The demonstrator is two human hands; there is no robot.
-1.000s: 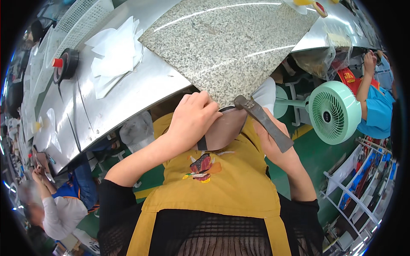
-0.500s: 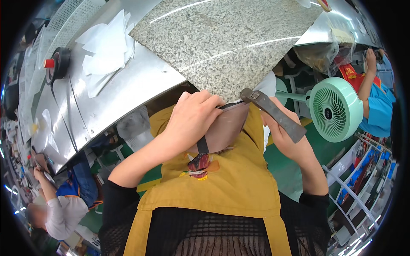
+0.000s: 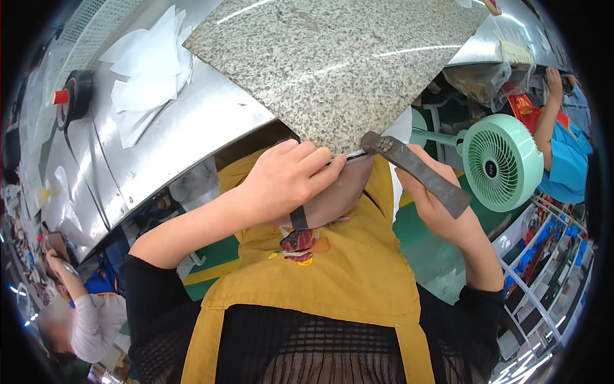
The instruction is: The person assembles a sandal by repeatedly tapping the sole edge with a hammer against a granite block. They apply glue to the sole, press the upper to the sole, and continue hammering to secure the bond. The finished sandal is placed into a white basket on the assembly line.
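Note:
At the near corner of a speckled granite slab point(image 3: 339, 70), a brownish-mauve leather-like piece point(image 3: 342, 192) with a dark strip hangs over my lap. My left hand point(image 3: 291, 176) presses the top edge of this piece against the stone, fingers bent over it and the index fingertip along the rim. My right hand point(image 3: 435, 198) is closed on a hammer point(image 3: 425, 176) with a long dark metal head. The hammer's blunt end rests at or just above the piece's edge, right of my left fingertips. Its handle is mostly hidden behind the head and my fingers.
White paper-like sheets point(image 3: 150, 77) and a black round object with a red knob point(image 3: 77, 96) are on the metal table point(image 3: 217, 109) at left. A mint-green fan point(image 3: 502, 163) stands at right. Other people sit at far left and far right.
My left hand has slid a little to the right along the piece's edge, and my left elbow has swung outward. The hammer's rear end has dipped slightly to the right.

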